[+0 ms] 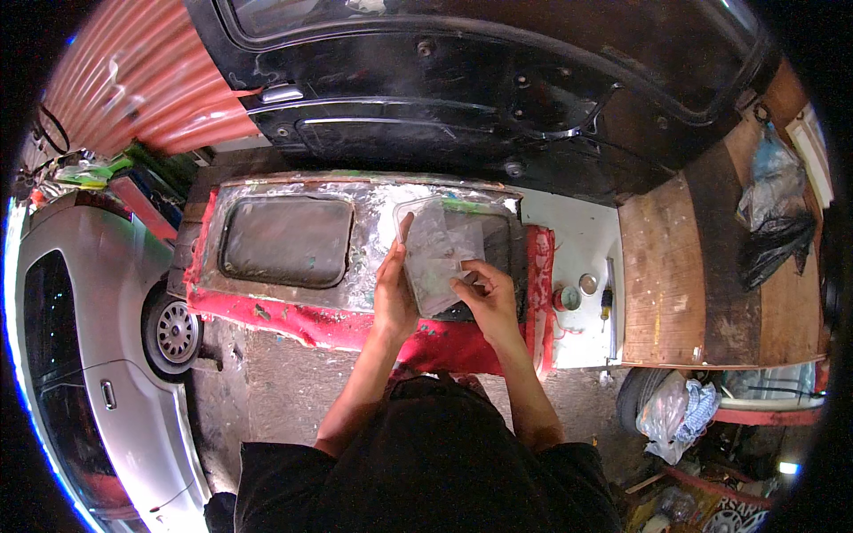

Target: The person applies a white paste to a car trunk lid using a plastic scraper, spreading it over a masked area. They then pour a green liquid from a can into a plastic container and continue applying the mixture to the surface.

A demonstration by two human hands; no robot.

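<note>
My left hand [394, 298] is closed on the left side of a clear, shallow plastic container [423, 282] with rounded corners. Thin translucent plastic pieces [435, 238] lie in or over it; I cannot tell whether they are sheets or small bags. The fingers of my right hand [490, 304] pinch at the lower right of these pieces. Both hands are above a worn grey panel [369, 240] with two recessed rectangles, smeared with white material. A red cloth [311, 329] lies under the panel and hangs over the front edge.
A black vehicle panel [373, 142] stands behind the bench. On a white surface [577, 235] to the right are a small open tin [566, 298], a round lid [588, 284] and a screwdriver [607, 302]. A silver car [133, 373] is at left; plastic bags [771, 200] hang at right.
</note>
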